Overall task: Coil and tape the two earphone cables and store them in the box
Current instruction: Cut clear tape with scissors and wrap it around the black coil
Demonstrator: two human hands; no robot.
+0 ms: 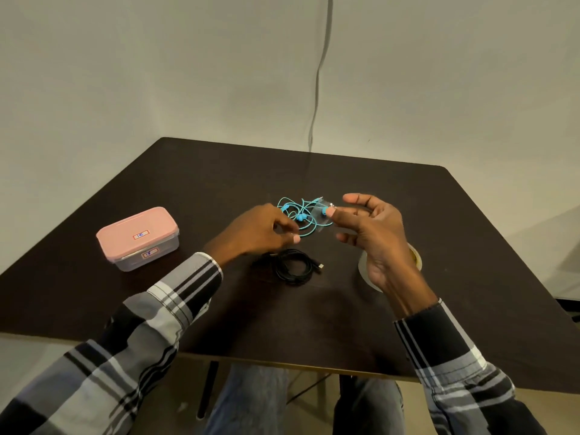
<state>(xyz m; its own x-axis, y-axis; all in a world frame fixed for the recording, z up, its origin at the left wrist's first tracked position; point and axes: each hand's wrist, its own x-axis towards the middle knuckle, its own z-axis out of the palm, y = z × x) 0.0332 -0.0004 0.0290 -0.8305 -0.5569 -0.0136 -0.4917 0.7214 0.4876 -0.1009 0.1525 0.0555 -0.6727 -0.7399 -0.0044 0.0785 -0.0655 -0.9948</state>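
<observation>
A strip of clear tape (323, 216) is pinched by both hands, left (260, 230) and right (370, 227), and is best kept taut above the loosely tangled turquoise earphone cable (298, 215) at twelve o'clock on the dark bench (470, 246).

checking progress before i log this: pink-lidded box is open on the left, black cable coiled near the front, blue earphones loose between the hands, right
Not quite. The head view shows the box closed, its pink lid seated on top. The rest holds: the black cable lies coiled near the front, and the blue earphones are loose between the left hand and right hand.
</observation>
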